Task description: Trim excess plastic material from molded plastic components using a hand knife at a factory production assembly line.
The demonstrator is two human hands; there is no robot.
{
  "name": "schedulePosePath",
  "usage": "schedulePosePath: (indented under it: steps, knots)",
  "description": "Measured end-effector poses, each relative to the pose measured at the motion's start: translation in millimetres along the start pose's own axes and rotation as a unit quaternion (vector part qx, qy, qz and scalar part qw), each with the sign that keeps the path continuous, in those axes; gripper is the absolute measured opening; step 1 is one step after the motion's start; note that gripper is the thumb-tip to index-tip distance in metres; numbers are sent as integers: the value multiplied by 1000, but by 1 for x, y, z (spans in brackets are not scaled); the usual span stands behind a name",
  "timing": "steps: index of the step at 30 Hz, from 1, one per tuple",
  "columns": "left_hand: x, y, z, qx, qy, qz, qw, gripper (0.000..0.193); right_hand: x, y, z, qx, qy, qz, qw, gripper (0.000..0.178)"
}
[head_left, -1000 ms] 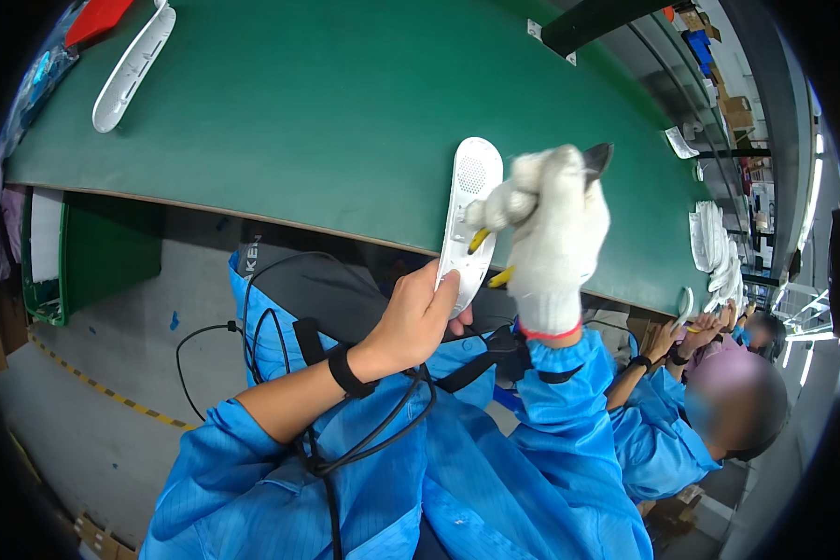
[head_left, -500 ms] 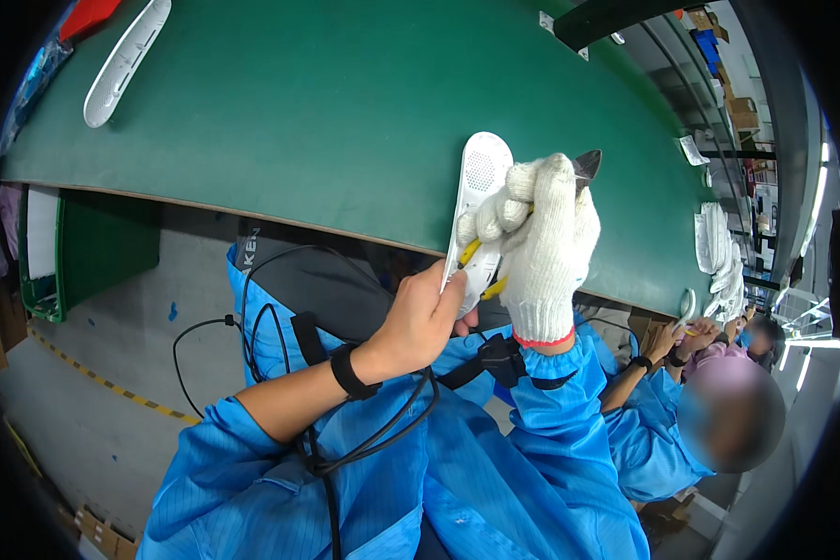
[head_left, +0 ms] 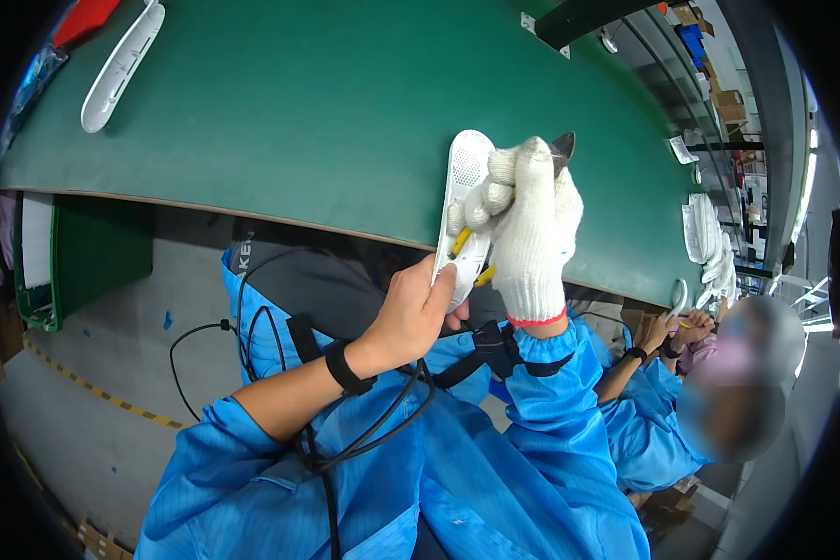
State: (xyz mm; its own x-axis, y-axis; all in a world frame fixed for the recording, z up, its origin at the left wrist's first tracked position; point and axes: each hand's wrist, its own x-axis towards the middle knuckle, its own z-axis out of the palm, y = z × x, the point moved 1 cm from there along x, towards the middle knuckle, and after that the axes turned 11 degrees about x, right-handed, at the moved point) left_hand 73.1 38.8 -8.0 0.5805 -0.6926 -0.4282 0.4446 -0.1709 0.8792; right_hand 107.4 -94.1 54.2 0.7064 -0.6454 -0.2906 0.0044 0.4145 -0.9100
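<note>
My bare left hand [head_left: 409, 313] grips the near end of a long white plastic shell [head_left: 470, 161], which has rounded ends and a patch of small holes at its far end. The shell slants over the table's front edge. A white knit glove with a red cuff covers my right hand [head_left: 530, 219], closed around yellow-handled pliers [head_left: 460, 242]. Their handles show below the fingers, across the shell, and a dark pointed metal part juts out past the knuckles. My gloved fingers rest against the shell's right side and hide part of it, along with most of the tool.
Another white shell [head_left: 123, 70] lies on the green table [head_left: 299, 112] at the far left, near a red object [head_left: 84, 21]. A green bin [head_left: 103, 247] stands below. Black cables [head_left: 373, 434] hang across my front. At right a co-worker in blue [head_left: 649, 429] works beside piled white parts [head_left: 709, 233].
The shell, both my hands and the pliers appear slightly further left in the picture, as the whole view has shifted a little. Both grips stay the same.
</note>
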Motion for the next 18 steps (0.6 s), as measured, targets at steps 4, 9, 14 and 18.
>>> schedulePosePath:
  steps: [4, 9, 14, 18]
  knots:
    - [0, 2, 0, -1, -1, 8, 1000, 30, -1, 0, -1, 20, 0, 1, 1000, 33]
    - [0, 4, -2, 5, -1, -1, 1000, 31, -2, 2, -1, 34, -6, 4, 999, 30]
    - [-1, 4, 3, 10, 7, -3, 1000, 32, -10, 3, 0, 39, 10, -19, 999, 27]
    - [-1, -1, 3, 9, 23, 15, 1000, 33, -9, 4, -3, 0, 13, -36, 999, 29]
